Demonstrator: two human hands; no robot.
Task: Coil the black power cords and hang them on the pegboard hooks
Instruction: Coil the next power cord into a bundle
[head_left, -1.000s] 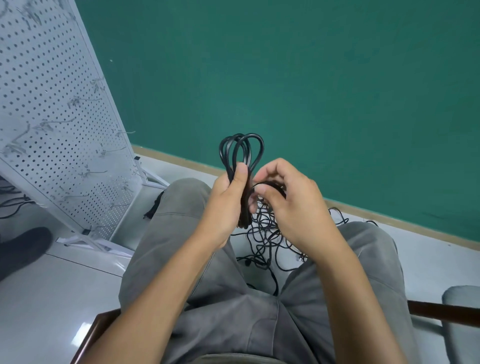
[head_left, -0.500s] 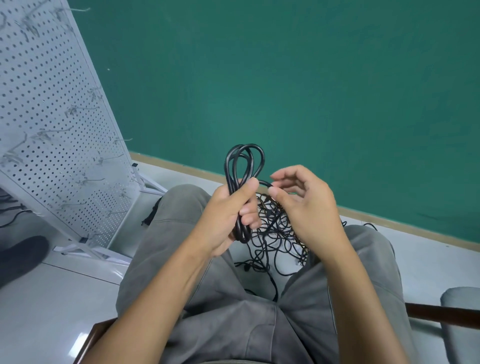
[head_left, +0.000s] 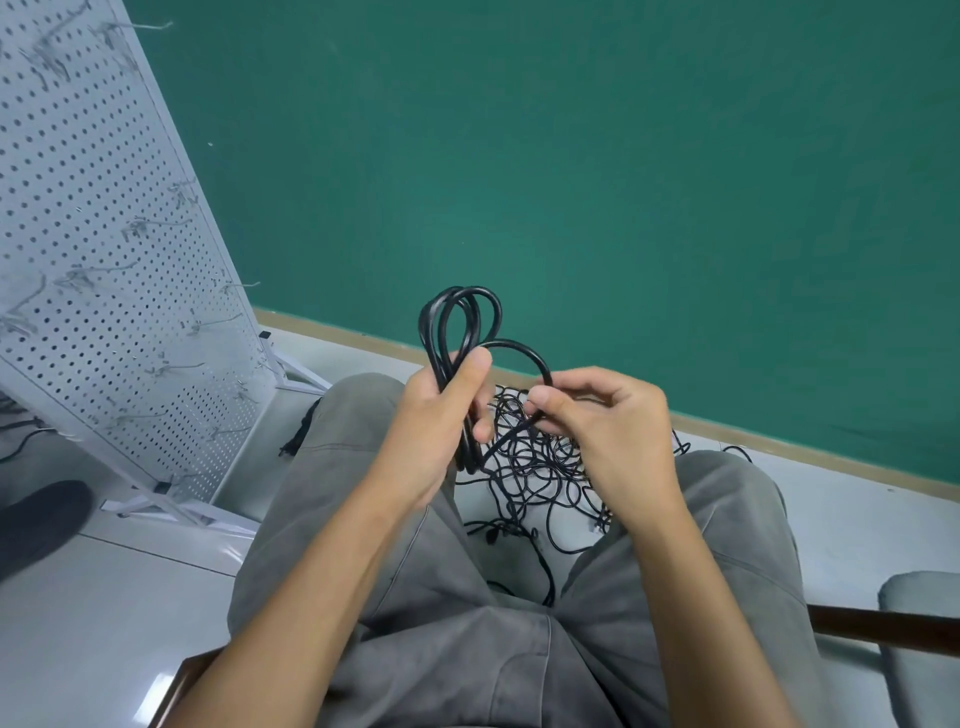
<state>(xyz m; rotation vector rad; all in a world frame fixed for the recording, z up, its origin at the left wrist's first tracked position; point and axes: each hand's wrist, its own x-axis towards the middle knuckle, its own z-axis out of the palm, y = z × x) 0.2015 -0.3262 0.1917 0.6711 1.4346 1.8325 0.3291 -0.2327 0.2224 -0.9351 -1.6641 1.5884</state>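
Note:
My left hand (head_left: 441, 415) grips a coiled black power cord (head_left: 457, 322) upright, its loops sticking out above my thumb. A free length of the same cord arches from the coil over to my right hand (head_left: 608, 431), which pinches it between thumb and fingers. On the floor between my knees lies a tangled heap of black cords (head_left: 540, 467). The white pegboard (head_left: 93, 249) leans at the left, with bare metal hooks (head_left: 156, 226) jutting from it.
I sit on a chair with a wooden armrest (head_left: 883, 629) at the right. A green wall (head_left: 623, 156) rises behind the pale floor. A dark shoe (head_left: 36, 519) shows at the far left, below the pegboard's white foot (head_left: 171, 512).
My right hand has taken hold of the loose cord end and drawn it out to the right, forming an arch beside the coil. The left hand keeps its grip on the coil.

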